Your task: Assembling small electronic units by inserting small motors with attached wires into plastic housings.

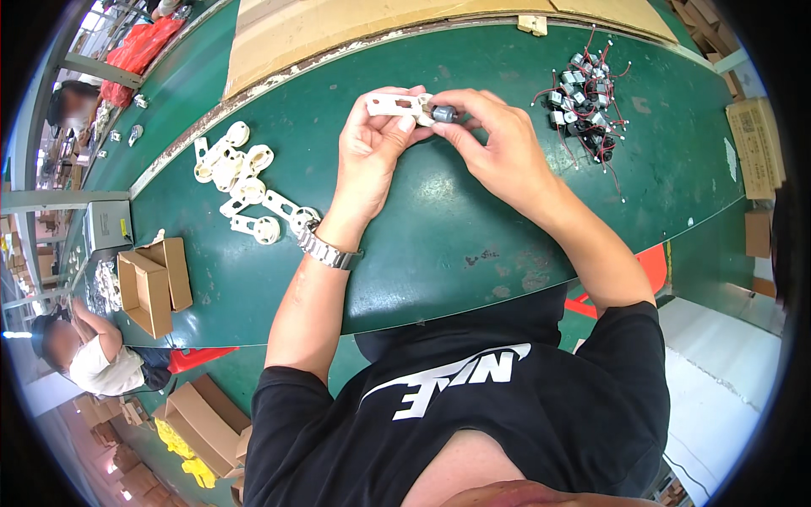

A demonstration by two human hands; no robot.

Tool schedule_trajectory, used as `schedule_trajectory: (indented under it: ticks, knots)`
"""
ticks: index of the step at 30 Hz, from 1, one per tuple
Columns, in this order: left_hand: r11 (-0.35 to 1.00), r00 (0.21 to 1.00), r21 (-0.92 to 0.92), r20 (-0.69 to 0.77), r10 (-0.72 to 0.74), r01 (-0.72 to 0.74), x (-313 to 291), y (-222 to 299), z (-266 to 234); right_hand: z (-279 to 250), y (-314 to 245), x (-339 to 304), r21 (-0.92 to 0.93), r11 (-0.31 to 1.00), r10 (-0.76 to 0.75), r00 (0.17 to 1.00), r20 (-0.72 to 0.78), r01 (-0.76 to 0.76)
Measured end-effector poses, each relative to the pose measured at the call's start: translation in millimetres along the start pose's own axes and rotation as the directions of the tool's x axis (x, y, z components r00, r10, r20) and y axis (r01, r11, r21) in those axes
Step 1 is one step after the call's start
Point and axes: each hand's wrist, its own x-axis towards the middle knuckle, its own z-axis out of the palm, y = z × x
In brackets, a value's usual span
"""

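Over the far middle of the green table, my left hand (369, 148) grips a cream plastic housing (394, 105) with a slotted arm, its thumb pressed on the near side. At the housing's right end, my right hand (498, 144) pinches a small dark cylindrical motor (443, 113) between thumb and forefinger. The motor meets the round end of the housing; how far it sits inside is hidden by fingers. Left of my hands lies a loose group of similar cream housings (247, 189). To the right is a heap of small motors (583, 106) with red and black wires.
Cardboard sheets (338, 34) lie along the table's far edge, beside a small cream block (532, 24). Open cardboard boxes (145, 291) and a grey box (108, 225) stand at the left. A co-worker (101, 355) sits at lower left, another person (74, 106) at upper left.
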Motion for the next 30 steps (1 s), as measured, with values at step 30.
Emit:
schedule_trajectory:
  ticks: [30]
  knots:
    - [0.993, 0.998, 0.110, -0.055, -0.038, 0.044, -4.4, 1.8, 12.0, -16.1, -21.6, 4.7, -0.030, 0.982, 0.188, 0.978, 0.087, -0.186]
